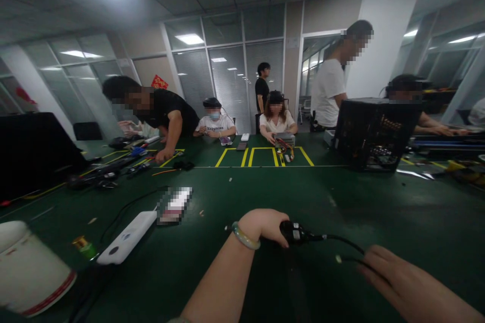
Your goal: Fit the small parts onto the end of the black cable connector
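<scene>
Left hand clenching plug, just above green table. Right hand pinching cable near its loose tip (grip partly hidden). Plug hanging unconnected; nothing joined yet.

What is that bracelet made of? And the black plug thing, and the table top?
The bracelet looks like polished stone, maybe jade or glass: pale green and glossy. The plug looks like hard black plastic, slightly shiny. The table top seems a matte green mat, scuffed.
</scene>
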The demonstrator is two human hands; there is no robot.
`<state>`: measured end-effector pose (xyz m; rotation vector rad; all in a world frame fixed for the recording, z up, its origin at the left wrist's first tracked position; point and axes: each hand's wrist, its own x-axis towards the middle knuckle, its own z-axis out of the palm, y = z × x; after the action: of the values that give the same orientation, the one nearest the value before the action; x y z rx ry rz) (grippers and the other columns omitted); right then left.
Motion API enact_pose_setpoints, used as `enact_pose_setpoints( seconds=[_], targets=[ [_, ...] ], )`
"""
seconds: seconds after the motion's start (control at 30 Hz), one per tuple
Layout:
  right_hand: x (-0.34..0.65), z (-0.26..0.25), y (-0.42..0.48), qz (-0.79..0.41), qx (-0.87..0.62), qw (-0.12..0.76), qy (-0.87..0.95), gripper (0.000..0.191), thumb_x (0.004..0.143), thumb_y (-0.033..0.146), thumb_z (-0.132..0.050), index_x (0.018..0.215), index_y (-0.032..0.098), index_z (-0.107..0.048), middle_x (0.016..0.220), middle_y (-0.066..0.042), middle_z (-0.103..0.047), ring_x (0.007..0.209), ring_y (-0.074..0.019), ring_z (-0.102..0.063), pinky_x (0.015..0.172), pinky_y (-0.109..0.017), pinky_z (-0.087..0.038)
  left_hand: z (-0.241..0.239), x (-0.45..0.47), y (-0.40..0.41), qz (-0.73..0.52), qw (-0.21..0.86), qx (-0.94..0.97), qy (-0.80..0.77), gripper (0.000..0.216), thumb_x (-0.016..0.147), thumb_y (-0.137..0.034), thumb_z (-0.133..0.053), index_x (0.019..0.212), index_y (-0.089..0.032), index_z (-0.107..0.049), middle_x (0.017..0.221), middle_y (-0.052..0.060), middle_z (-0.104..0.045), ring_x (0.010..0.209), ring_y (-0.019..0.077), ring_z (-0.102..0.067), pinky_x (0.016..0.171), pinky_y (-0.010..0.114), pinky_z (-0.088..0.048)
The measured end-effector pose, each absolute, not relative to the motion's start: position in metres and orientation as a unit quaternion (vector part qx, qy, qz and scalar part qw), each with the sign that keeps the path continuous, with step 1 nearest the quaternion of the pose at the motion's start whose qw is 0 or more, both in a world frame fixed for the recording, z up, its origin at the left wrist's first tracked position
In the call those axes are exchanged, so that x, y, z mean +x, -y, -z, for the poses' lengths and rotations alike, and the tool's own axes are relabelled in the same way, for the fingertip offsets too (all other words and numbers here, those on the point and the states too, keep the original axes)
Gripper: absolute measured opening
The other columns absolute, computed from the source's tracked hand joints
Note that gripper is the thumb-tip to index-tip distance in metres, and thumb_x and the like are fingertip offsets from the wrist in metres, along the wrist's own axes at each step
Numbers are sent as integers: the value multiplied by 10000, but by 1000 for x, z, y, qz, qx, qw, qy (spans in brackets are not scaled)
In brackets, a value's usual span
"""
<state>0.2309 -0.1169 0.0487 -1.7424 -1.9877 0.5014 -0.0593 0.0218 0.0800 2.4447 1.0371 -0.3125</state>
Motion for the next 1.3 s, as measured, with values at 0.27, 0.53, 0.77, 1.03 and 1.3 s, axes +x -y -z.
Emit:
enact_pose_setpoints(
  seconds=[0.27,0.53,0.77,1.03,1.3],
  targets=[
    [189,-75,59,-246,-504,141,816,228,877,338,-530,945,310,-745,1008,-38,-702,935,-264,-622,862,-368,-465,-66,-58,-25,30,167,896,-411,526,673,-428,-750,1130,-237,-573,1112,59,-607,989,269,-592,815,365,-465],
    [169,-49,26,-339,-494,150,787,236,863,295,-527,945,249,-744,869,-25,-698,755,-200,-634,648,-258,-451,-42,-54,-26,-48,97,906,-409,653,657,-455,-776,1214,-241,-508,1152,66,-542,1083,272,-512,897,350,-444],
    [173,-21,5,-396,-484,200,754,295,889,331,-491,1045,195,-701,926,-29,-687,795,-191,-625,708,-266,-477,-36,-48,-25,-75,81,887,-448,563,740,-503,-692,1206,-240,-517,1124,75,-521,1043,270,-508,877,353,-460],
    [189,-4,2,-402,-486,263,731,386,902,369,-447,1202,217,-635,877,-21,-677,794,-191,-627,752,-285,-480,-31,-32,-17,-85,42,856,-509,444,781,-368,-575,1184,-190,-519,1142,110,-515,1046,283,-490,886,382,-448],
    [192,1,-2,-430,-498,251,710,211,899,342,-511,1044,208,-589,929,-21,-716,881,-189,-655,790,-281,-481,-32,-36,-24,-96,59,878,-465,440,783,-345,-603,1194,-210,-521,1134,69,-547,1044,241,-508,922,347,-436]
  ],
)
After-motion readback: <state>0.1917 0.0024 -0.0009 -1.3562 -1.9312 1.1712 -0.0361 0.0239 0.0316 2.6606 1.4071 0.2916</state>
